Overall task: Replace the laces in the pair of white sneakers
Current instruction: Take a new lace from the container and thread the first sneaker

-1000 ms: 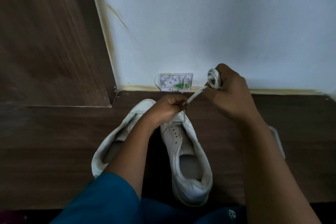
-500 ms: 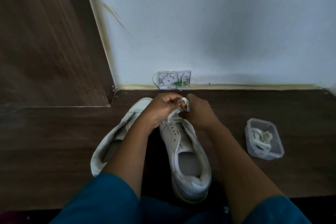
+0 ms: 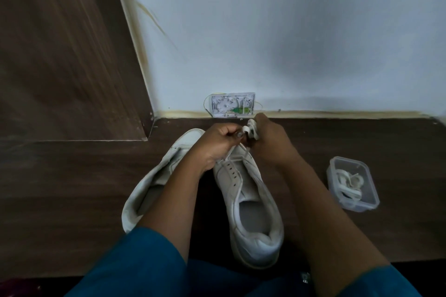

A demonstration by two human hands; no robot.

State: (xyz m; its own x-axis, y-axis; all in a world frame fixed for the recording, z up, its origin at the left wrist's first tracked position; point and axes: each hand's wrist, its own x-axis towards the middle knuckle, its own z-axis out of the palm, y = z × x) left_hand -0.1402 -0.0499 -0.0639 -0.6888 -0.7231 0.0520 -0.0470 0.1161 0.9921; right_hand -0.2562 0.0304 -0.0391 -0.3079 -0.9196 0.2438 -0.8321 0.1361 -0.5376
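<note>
Two white sneakers stand on the dark wooden floor, toes toward the wall. The right sneaker (image 3: 251, 200) is upright with bare eyelets along most of its throat. The left sneaker (image 3: 154, 176) leans behind my left forearm. Both my hands meet above the right sneaker's toe end. My left hand (image 3: 217, 144) pinches the white lace (image 3: 251, 129) near its tip. My right hand (image 3: 270, 142) grips the bundled rest of that lace. Two strands run from my hands down to the lowest eyelets.
A clear plastic box (image 3: 352, 185) holding a coiled white lace sits on the floor to the right. A small white wall plate (image 3: 233, 105) is fixed low on the pale wall, just beyond my hands. A wooden door panel (image 3: 60, 55) fills the left.
My right hand came down from its raised pull and joined my left hand over the shoe's toe end. The plastic box, hidden behind my right arm before, is in sight.
</note>
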